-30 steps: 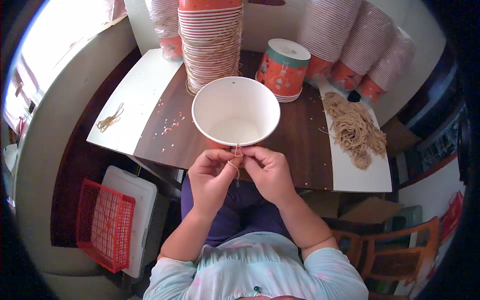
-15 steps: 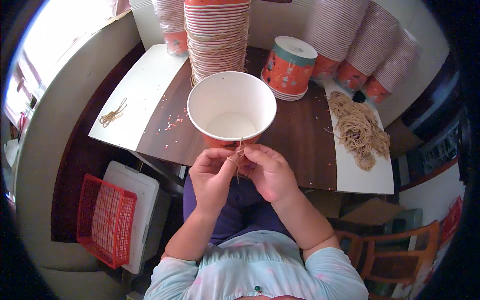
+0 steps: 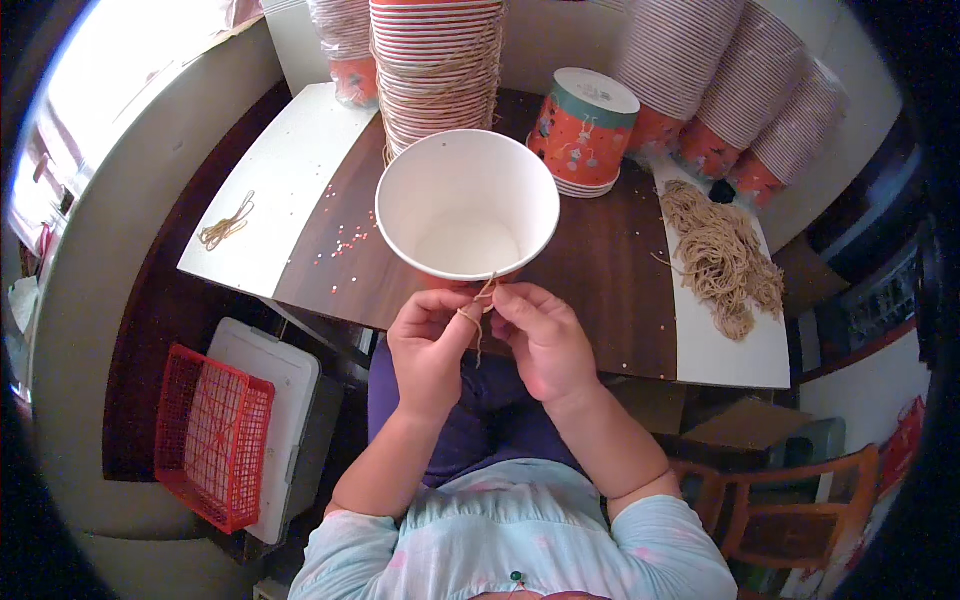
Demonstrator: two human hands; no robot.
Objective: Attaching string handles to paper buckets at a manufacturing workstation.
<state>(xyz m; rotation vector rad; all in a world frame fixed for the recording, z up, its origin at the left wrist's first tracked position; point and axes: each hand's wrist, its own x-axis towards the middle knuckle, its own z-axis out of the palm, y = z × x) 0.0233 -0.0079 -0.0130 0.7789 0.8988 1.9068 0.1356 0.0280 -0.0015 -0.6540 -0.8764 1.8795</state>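
both hands, left hand (image 3: 430, 345) and right hand (image 3: 540, 340), keep their fingers pinched on the string (image 3: 482, 300) at the paper bucket (image 3: 467, 205) rim, now pulled closer; tying looks underway.

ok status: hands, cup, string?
Both hands pinched on string: left hand, right hand. String at near rim of open paper cup. Cup stack behind, string pile to the right; nothing blocking.
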